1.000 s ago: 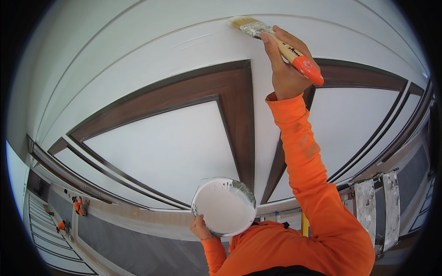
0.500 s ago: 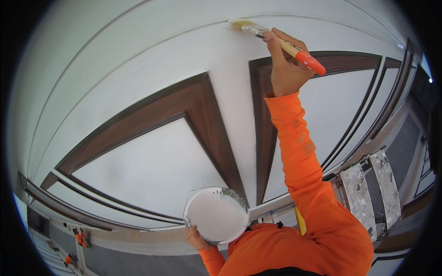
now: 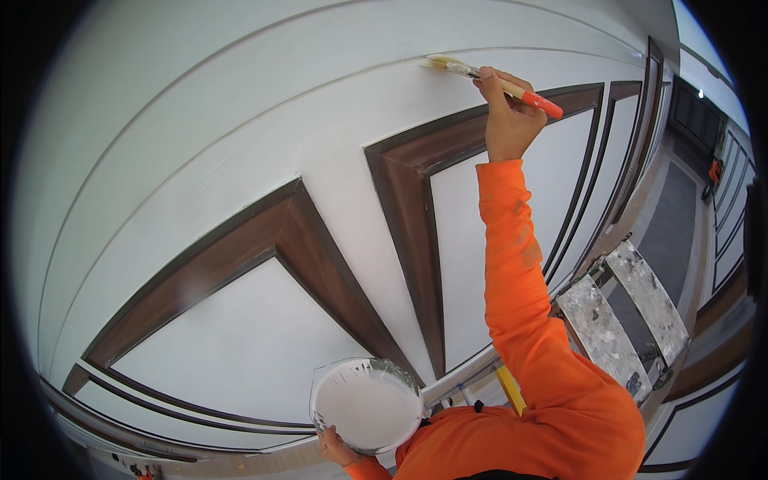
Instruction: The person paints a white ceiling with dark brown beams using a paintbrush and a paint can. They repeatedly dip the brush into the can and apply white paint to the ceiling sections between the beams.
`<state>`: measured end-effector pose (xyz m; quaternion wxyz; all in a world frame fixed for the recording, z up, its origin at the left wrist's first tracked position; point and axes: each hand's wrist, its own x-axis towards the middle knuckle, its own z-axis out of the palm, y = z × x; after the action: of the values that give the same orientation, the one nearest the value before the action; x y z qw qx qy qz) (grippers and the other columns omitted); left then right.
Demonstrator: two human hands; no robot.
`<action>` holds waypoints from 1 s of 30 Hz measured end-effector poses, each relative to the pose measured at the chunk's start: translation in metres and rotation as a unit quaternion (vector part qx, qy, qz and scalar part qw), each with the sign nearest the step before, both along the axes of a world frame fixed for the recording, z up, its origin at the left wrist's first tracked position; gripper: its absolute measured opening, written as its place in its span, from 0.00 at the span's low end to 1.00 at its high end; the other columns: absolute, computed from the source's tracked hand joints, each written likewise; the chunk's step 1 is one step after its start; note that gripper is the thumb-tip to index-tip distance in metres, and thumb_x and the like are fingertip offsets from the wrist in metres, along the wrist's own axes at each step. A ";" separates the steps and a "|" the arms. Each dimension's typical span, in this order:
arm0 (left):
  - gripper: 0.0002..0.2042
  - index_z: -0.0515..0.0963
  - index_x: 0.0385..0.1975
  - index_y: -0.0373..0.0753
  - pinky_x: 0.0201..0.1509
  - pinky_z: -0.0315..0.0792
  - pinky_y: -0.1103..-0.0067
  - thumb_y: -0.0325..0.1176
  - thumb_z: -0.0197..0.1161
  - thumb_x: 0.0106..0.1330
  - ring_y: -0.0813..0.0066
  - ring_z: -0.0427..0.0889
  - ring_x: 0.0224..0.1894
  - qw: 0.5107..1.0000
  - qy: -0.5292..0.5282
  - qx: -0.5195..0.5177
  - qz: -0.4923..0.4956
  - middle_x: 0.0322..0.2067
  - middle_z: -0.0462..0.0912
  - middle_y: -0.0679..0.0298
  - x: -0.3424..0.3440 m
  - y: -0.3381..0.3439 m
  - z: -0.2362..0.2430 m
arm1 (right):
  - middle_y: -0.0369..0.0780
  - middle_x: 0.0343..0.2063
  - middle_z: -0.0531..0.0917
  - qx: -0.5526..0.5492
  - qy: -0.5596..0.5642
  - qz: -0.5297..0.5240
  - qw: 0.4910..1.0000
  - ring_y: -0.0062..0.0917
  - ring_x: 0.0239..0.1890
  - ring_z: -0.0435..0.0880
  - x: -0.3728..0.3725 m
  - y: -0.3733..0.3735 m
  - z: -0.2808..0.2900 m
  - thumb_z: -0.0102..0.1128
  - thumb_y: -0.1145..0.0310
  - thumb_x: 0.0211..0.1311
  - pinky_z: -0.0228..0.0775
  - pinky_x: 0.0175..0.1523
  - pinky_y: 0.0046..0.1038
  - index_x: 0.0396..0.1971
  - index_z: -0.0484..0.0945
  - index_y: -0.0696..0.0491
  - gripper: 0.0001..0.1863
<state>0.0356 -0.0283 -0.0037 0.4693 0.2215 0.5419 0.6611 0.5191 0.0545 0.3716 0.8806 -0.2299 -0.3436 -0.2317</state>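
My right hand (image 3: 512, 120) grips a paintbrush (image 3: 454, 67) by its wooden, red-tipped handle, bristles against the white wall (image 3: 184, 128) at a thin horizontal groove, above brown-framed panels (image 3: 400, 180). An orange sleeve covers that arm. Low in the picture, my left hand (image 3: 336, 444) is closed on the edge of a round paint container (image 3: 366, 404) of pale paint, which has a smeared rim; some of its fingers are hidden behind it.
Paint-spattered platform planks (image 3: 644, 292) with a yellow rail (image 3: 509, 388) lie below right. A grey-covered walkway (image 3: 670, 224) runs beside panelled walling toward dark doors (image 3: 694, 104). A person in orange (image 3: 714, 172) is far right; another small orange-clad figure (image 3: 146, 474) shows at lower left.
My view has swung rightward, revealing more walkway. The brush has shifted right along the groove, and the paint container sits lower and farther left in view.
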 end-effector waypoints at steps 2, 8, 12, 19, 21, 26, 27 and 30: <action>0.03 0.74 0.26 0.36 0.29 0.64 0.81 0.28 0.56 0.59 0.82 0.66 0.22 1.000 0.023 0.007 -0.008 0.22 0.68 0.72 -0.001 0.000 -0.001 | 0.45 0.34 0.87 -0.013 0.011 -0.006 1.000 0.28 0.35 0.89 0.010 -0.007 0.002 0.75 0.75 0.59 0.83 0.46 0.26 0.37 0.83 0.66 0.12; 0.05 0.70 0.23 0.39 0.31 0.69 0.80 0.29 0.56 0.60 0.80 0.69 0.22 1.000 0.008 0.018 -0.019 0.21 0.68 0.71 0.013 -0.003 0.012 | 0.45 0.34 0.87 -0.019 0.034 -0.036 0.999 0.30 0.35 0.89 0.039 -0.019 0.001 0.76 0.74 0.58 0.85 0.47 0.28 0.36 0.82 0.66 0.13; 0.05 0.74 0.28 0.36 0.32 0.70 0.78 0.30 0.55 0.60 0.78 0.71 0.24 0.999 0.029 0.001 -0.028 0.23 0.70 0.70 0.013 -0.001 0.015 | 0.46 0.34 0.87 -0.012 0.050 -0.042 0.998 0.30 0.35 0.90 0.057 -0.023 0.002 0.76 0.74 0.58 0.86 0.47 0.28 0.36 0.82 0.66 0.13; 0.06 0.75 0.31 0.35 0.33 0.69 0.78 0.30 0.55 0.61 0.78 0.71 0.27 0.999 0.017 -0.005 -0.041 0.24 0.70 0.69 0.018 -0.004 0.027 | 0.47 0.35 0.87 -0.007 0.066 -0.103 0.993 0.30 0.36 0.90 0.096 -0.030 0.002 0.76 0.74 0.58 0.87 0.46 0.27 0.37 0.83 0.67 0.14; 0.08 0.72 0.22 0.38 0.31 0.60 0.79 0.32 0.57 0.61 0.81 0.63 0.25 1.000 -0.006 0.009 -0.027 0.21 0.64 0.73 0.025 -0.005 0.034 | 0.47 0.35 0.87 -0.002 0.073 -0.124 0.990 0.30 0.36 0.90 0.100 -0.033 -0.003 0.76 0.74 0.58 0.86 0.46 0.26 0.37 0.83 0.67 0.13; 0.12 0.69 0.17 0.41 0.30 0.54 0.80 0.32 0.59 0.61 0.83 0.58 0.24 0.999 0.026 0.009 -0.031 0.19 0.60 0.75 0.023 -0.006 0.030 | 0.45 0.36 0.88 0.025 0.079 -0.080 0.993 0.26 0.36 0.89 0.050 -0.047 -0.014 0.75 0.74 0.59 0.82 0.47 0.23 0.38 0.84 0.66 0.13; 0.12 0.68 0.17 0.40 0.30 0.54 0.80 0.32 0.58 0.61 0.83 0.58 0.24 0.999 0.023 0.007 -0.036 0.19 0.60 0.74 0.025 -0.006 0.035 | 0.45 0.38 0.88 0.002 0.077 -0.083 0.994 0.24 0.38 0.88 0.034 -0.049 -0.020 0.75 0.74 0.60 0.81 0.49 0.22 0.38 0.84 0.65 0.12; 0.12 0.67 0.16 0.40 0.31 0.56 0.79 0.31 0.58 0.61 0.82 0.59 0.24 0.999 0.032 0.017 -0.040 0.19 0.61 0.73 0.021 -0.007 0.031 | 0.46 0.41 0.87 -0.027 0.007 -0.033 0.999 0.23 0.41 0.87 -0.008 -0.038 -0.036 0.75 0.73 0.60 0.81 0.48 0.22 0.40 0.84 0.65 0.13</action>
<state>0.0570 -0.0351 0.0271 0.4743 0.2718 0.5361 0.6433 0.5113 0.0160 0.3358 0.8680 -0.2666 -0.3361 -0.2500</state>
